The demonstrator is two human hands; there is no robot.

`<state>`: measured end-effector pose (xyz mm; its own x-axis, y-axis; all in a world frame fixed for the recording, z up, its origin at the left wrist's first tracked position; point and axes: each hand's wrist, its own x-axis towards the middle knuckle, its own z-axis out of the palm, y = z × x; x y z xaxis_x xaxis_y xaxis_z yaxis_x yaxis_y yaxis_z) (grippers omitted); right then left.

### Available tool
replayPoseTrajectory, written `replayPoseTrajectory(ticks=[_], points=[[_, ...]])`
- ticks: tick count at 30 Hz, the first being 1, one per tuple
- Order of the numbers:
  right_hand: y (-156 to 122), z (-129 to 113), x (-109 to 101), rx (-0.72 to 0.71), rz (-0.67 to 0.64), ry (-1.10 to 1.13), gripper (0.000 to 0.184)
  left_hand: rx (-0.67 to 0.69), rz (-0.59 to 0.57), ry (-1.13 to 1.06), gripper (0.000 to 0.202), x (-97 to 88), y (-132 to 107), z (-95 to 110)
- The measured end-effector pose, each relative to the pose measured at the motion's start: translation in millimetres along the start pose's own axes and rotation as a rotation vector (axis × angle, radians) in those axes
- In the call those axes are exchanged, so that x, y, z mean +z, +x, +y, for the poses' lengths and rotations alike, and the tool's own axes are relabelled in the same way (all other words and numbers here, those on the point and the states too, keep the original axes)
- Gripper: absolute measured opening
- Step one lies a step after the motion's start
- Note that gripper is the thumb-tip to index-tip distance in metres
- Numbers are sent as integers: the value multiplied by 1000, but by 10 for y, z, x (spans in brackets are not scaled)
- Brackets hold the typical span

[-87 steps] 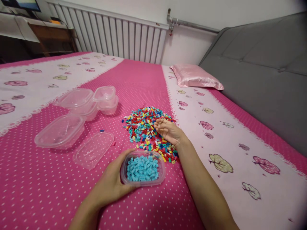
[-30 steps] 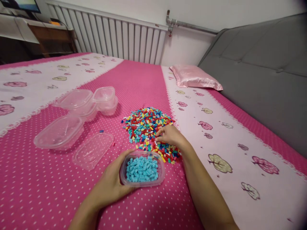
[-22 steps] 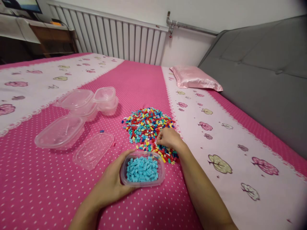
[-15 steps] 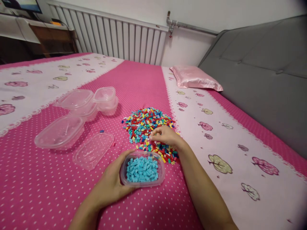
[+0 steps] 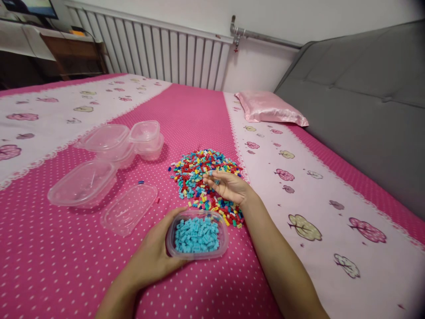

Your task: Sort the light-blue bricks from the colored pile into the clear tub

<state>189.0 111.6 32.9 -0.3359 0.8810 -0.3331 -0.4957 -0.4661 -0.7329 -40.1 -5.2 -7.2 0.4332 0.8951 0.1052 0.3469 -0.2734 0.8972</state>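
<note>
My left hand [image 5: 158, 248] is closed around the left side of a clear plastic container [image 5: 225, 239], fingers behind it and thumb along the near side. Inside lie many light blue toy bricks [image 5: 196, 235]. Over the mixed pile of coloured toy bricks [image 5: 189, 170] is my right hand [image 5: 229, 184], its palm turned partly up and its fingers curled. A bit of light blue brick [image 5: 216, 181] shows between those fingers; how many pieces they hold is hidden. Red, yellow, blue, green and white bricks make up the pile, just beyond the container.
To the left lies a clear lid [image 5: 129, 210], with a dark blue brick [image 5: 141, 182] by its far edge. Further left stand several clear containers [image 5: 83, 184], some stacked. A pink pillow [image 5: 268, 108] rests near the grey headboard [image 5: 358, 75]. A white radiator [image 5: 159, 44] lines the wall.
My right hand has turned from palm down to palm partly up and lifted slightly off the pile. The left hand and container have stayed put.
</note>
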Motion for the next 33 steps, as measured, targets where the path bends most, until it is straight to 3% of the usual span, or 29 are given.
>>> replayPoseTrajectory(ticks=[4,7,10,16,19,27,33], points=[[-4,-17,35,-6,26,99,14,1,5,6,77,0,-6,-3],[-2,8,40,-71,92,1,10,13,8,6,77,-2,-3,20],[20,84,5,-164,129,-333,6,14,21,14,77,-3,-1,37],[61,206,-39,-344,141,-1296,19,1,37,24,76,-5,-7,30],[40,212,2,-350,155,-1570,28,-4,29,33,77,-6,-5,35],[-42,223,91,-296,201,-1863,36,-3,23,30,74,6,14,61],[-28,230,74,-297,232,-1929,28,3,42,33,75,-2,3,56]])
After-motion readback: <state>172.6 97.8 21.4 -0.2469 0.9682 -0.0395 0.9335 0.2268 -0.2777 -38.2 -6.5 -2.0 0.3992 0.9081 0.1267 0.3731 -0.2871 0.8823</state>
